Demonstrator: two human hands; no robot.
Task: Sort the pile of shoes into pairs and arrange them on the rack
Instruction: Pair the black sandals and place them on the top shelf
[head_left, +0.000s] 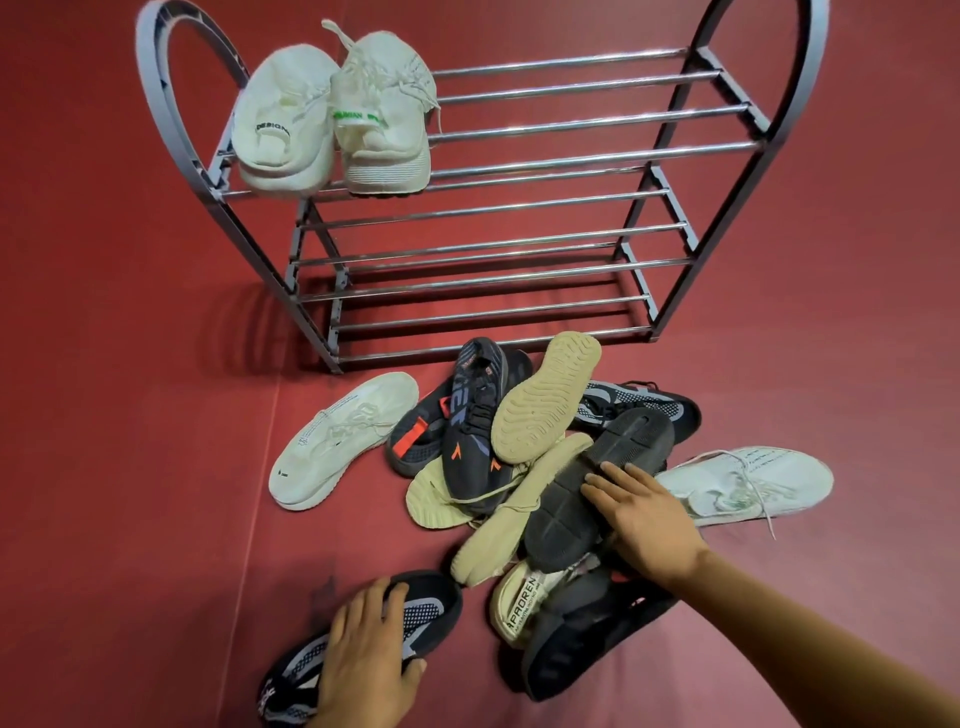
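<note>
A grey metal shoe rack (519, 208) stands on the red floor. Two white sneakers (332, 114) sit side by side at the left end of its top shelf. A pile of shoes (519, 467) lies in front of the rack. My left hand (363, 660) grips a black and grey knit shoe (415, 613) near the bottom edge. My right hand (644, 514) rests, fingers spread, on an upturned black shoe (597, 483) in the pile. A matching grey knit shoe (639, 405) lies at the back of the pile.
A lone white sneaker (337, 441) lies left of the pile and another white sneaker (748, 486) lies to its right. Beige shoes (540, 400), sole up, and black shoes with orange marks (467, 431) are tangled in the middle. A seam in the floor mat (260, 488) runs down at the left.
</note>
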